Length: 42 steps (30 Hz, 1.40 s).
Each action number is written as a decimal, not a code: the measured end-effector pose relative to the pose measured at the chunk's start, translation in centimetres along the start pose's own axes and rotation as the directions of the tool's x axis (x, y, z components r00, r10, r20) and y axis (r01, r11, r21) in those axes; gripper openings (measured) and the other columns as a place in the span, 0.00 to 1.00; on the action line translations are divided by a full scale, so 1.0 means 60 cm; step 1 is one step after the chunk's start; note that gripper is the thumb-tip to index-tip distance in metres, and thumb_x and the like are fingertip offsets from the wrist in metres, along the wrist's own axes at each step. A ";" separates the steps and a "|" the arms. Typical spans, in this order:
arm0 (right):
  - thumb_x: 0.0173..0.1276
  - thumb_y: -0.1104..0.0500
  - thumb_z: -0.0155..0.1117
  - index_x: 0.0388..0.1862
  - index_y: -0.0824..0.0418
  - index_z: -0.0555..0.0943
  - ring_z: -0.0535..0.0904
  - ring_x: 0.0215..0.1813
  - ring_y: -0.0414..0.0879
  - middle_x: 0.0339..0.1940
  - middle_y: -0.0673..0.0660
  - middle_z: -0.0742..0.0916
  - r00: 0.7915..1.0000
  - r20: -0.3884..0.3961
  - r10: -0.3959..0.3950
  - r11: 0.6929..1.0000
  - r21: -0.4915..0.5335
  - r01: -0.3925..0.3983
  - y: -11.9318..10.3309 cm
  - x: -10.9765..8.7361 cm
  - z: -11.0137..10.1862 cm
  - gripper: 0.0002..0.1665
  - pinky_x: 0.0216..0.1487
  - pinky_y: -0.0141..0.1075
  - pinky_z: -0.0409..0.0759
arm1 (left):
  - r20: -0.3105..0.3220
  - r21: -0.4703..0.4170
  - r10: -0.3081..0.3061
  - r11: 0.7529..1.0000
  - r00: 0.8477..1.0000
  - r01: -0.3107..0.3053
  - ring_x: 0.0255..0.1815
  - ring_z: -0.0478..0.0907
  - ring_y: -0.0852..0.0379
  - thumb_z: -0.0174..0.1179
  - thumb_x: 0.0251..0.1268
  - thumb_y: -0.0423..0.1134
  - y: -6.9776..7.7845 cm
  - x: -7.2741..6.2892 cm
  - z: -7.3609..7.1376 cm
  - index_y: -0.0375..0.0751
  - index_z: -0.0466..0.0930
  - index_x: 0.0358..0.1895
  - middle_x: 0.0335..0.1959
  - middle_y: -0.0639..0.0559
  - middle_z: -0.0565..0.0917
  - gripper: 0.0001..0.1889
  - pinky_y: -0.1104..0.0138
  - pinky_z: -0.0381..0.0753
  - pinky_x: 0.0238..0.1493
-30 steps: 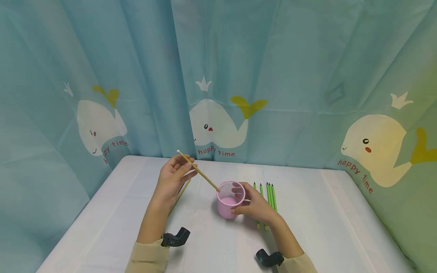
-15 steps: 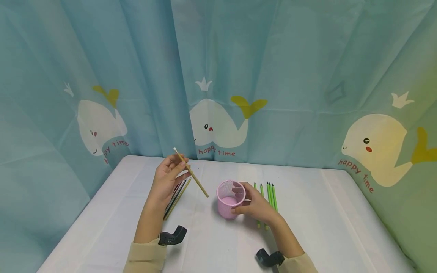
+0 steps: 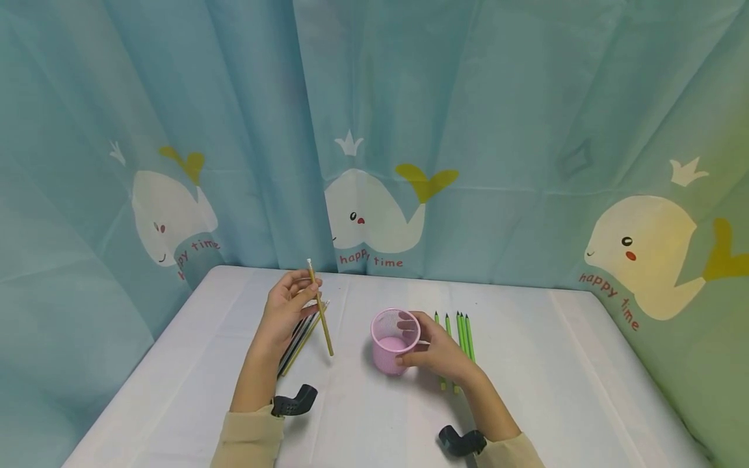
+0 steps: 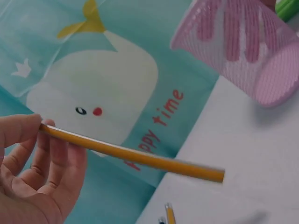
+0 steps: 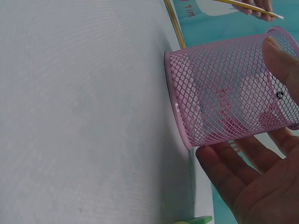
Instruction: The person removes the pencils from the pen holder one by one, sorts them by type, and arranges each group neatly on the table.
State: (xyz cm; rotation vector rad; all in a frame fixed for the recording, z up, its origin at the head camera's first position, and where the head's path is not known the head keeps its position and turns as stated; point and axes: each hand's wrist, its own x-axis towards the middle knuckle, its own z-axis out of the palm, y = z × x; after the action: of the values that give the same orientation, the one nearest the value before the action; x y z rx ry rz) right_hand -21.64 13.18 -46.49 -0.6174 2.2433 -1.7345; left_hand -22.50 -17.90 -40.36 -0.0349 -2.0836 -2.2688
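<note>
My left hand [image 3: 285, 312] pinches a yellow pencil [image 3: 325, 327] between thumb and fingers, above the left part of the table. Its white-tipped end points up and the flat end slants down, as the left wrist view also shows of the flat end [image 4: 205, 173]. My right hand [image 3: 437, 352] grips a pink mesh pen holder [image 3: 387, 359] from its right side, thumb in front and fingers behind. The holder stands upright with its mouth up, and nothing shows inside it. Beneath the left hand lies a row of pencils [image 3: 300, 344], dark ones and a yellow one, partly covered by the hand.
Several green pencils [image 3: 465, 335] lie right of the pen holder, some partly behind the right forearm. The white table [image 3: 585, 390] ends at the back against a blue curtain [image 3: 503, 130] printed with whales.
My left hand has drawn the yellow pencil leftward, away from the pen holder's rim, and tilted it more upright. More of the pencils on the table show. The right hand and holder stay put.
</note>
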 end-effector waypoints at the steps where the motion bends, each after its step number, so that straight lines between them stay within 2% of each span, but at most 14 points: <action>1: 0.49 0.61 0.82 0.71 0.58 0.68 0.75 0.67 0.61 0.67 0.61 0.77 1.000 0.000 -0.003 1.000 0.000 0.003 0.000 0.000 0.000 0.50 0.64 0.48 0.79 | 0.000 0.020 -0.009 1.000 1.000 0.009 0.51 0.78 0.59 0.55 0.75 0.35 -0.003 0.001 -0.001 0.36 0.67 0.64 0.59 0.39 0.77 0.18 0.66 0.85 0.47; 6: 0.49 0.61 0.82 0.70 0.59 0.68 0.75 0.67 0.61 0.67 0.62 0.77 1.000 0.000 -0.006 1.000 0.001 0.006 0.002 0.000 -0.001 0.50 0.63 0.48 0.79 | 0.016 0.100 -0.047 0.994 0.999 0.045 0.48 0.77 0.60 0.57 0.75 0.37 -0.018 0.008 -0.005 0.38 0.69 0.63 0.56 0.43 0.80 0.19 0.68 0.84 0.43; 11: 0.49 0.62 0.82 0.70 0.59 0.68 0.75 0.67 0.61 0.67 0.62 0.78 1.000 0.000 -0.008 1.000 0.005 0.008 0.003 0.001 -0.001 0.50 0.63 0.48 0.80 | 0.041 0.149 -0.050 0.988 0.998 0.044 0.44 0.80 0.58 0.56 0.75 0.36 -0.031 0.011 -0.008 0.37 0.71 0.64 0.51 0.45 0.81 0.18 0.65 0.85 0.44; 18: 0.51 0.63 0.81 0.70 0.62 0.68 0.74 0.67 0.64 0.67 0.66 0.77 1.000 0.010 -0.028 0.999 0.019 0.028 0.004 0.001 -0.001 0.48 0.63 0.50 0.79 | 0.062 0.202 -0.068 0.978 0.996 0.054 0.44 0.79 0.52 0.56 0.74 0.33 -0.049 0.015 -0.011 0.32 0.72 0.63 0.53 0.33 0.78 0.18 0.70 0.82 0.37; 23: 0.51 0.63 0.81 0.69 0.62 0.68 0.74 0.66 0.64 0.66 0.66 0.77 1.000 0.012 -0.029 0.999 0.022 0.029 0.004 0.000 -0.001 0.48 0.64 0.51 0.79 | 0.051 0.262 -0.081 0.963 0.995 0.065 0.40 0.79 0.53 0.57 0.74 0.34 -0.060 0.018 -0.012 0.30 0.73 0.63 0.52 0.35 0.78 0.19 0.70 0.83 0.36; 26: 0.51 0.63 0.81 0.70 0.62 0.68 0.74 0.66 0.64 0.67 0.66 0.77 1.000 0.011 -0.025 0.999 0.025 0.025 0.003 0.000 -0.001 0.48 0.64 0.51 0.79 | 0.049 0.325 -0.068 0.945 0.996 0.049 0.36 0.79 0.54 0.57 0.74 0.34 -0.064 0.020 -0.010 0.31 0.74 0.63 0.51 0.36 0.79 0.18 0.69 0.83 0.33; 28: 0.50 0.63 0.81 0.70 0.62 0.68 0.74 0.66 0.65 0.67 0.66 0.76 1.000 0.011 -0.024 0.999 0.027 0.024 0.002 0.000 0.000 0.48 0.64 0.51 0.79 | 0.045 0.376 -0.051 0.926 0.998 0.031 0.34 0.79 0.55 0.57 0.74 0.34 -0.068 0.022 -0.009 0.31 0.75 0.62 0.49 0.37 0.80 0.18 0.68 0.82 0.32; 31: 0.50 0.64 0.81 0.70 0.62 0.68 0.74 0.66 0.65 0.67 0.67 0.76 1.000 0.010 -0.026 0.999 0.028 0.026 0.001 -0.001 0.000 0.48 0.64 0.51 0.79 | 0.030 0.467 -0.025 0.884 0.999 0.008 0.31 0.78 0.56 0.58 0.72 0.33 -0.075 0.026 -0.006 0.32 0.78 0.59 0.46 0.39 0.81 0.16 0.69 0.81 0.29; 38: 0.50 0.63 0.81 0.70 0.62 0.68 0.74 0.67 0.65 0.67 0.66 0.77 1.000 0.012 -0.022 0.999 0.035 0.022 0.002 -0.001 0.001 0.48 0.64 0.52 0.78 | -0.008 0.650 -0.017 0.760 1.000 0.019 0.34 0.76 0.56 0.59 0.70 0.34 -0.094 0.028 0.006 0.36 0.81 0.57 0.44 0.45 0.84 0.15 0.68 0.77 0.34; 42: 0.50 0.63 0.81 0.70 0.62 0.68 0.74 0.67 0.64 0.67 0.66 0.77 1.000 0.013 -0.024 0.999 0.029 0.024 0.000 -0.001 0.002 0.48 0.64 0.52 0.78 | -0.018 0.735 0.003 0.678 1.000 0.011 0.35 0.80 0.55 0.60 0.68 0.33 -0.102 0.026 0.013 0.36 0.80 0.59 0.47 0.45 0.85 0.17 0.63 0.82 0.37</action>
State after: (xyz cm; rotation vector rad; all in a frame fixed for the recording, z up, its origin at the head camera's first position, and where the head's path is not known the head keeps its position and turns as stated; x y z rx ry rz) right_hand -21.54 13.09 -46.52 -0.6504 2.2072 -1.7650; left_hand -24.47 -16.68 -46.26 0.0299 -2.8077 -1.2369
